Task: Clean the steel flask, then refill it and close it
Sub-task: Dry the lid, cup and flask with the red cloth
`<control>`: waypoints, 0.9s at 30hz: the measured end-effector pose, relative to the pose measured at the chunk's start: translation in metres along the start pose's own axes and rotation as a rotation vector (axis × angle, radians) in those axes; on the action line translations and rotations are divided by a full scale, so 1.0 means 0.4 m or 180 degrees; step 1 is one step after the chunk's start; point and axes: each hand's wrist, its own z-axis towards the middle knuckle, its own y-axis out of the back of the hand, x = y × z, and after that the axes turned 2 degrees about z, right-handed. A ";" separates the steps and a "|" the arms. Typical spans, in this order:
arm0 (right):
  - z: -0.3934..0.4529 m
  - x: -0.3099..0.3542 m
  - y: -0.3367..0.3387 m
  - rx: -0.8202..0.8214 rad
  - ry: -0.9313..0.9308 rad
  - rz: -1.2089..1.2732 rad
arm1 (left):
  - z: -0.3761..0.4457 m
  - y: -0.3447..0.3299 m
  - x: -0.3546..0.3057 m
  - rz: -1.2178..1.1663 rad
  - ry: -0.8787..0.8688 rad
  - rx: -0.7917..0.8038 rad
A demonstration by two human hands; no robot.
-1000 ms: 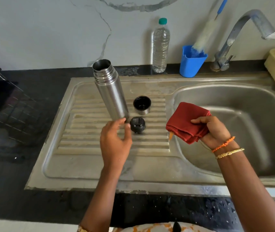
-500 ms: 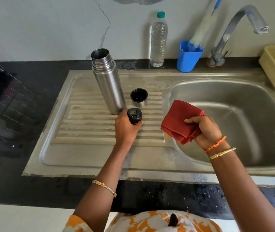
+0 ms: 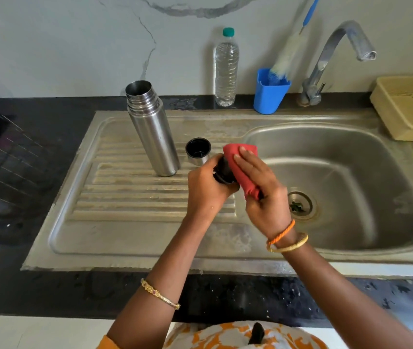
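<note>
Head view | left hand (image 3: 208,190) has lifted the black stopper (image 3: 223,172) off the drainboard (image 3: 129,197), fingers curled round it | right hand (image 3: 258,187) now presses the red cloth (image 3: 240,170) on it, fingers flat together | stopper wipe started; steel flask (image 3: 153,132) stands open behind, cup lid (image 3: 197,151) beside | refill pending
</note>
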 end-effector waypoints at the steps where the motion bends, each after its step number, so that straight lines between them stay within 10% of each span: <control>1: -0.027 0.002 -0.001 -0.0022 0.0127 -0.0087 | 0.002 0.002 0.000 0.0031 -0.0047 0.0033; 19: -0.035 -0.066 0.041 0.0496 0.0510 -0.1180 | 0.025 -0.012 -0.003 0.0078 0.0514 0.0456; 25: 0.145 -0.042 0.120 0.1616 -0.1465 0.0556 | -0.001 -0.010 -0.007 -0.0336 0.0439 0.0520; 27: 0.169 -0.056 0.127 0.1822 -0.1251 0.0227 | -0.008 -0.013 -0.001 -0.0299 0.0465 0.0569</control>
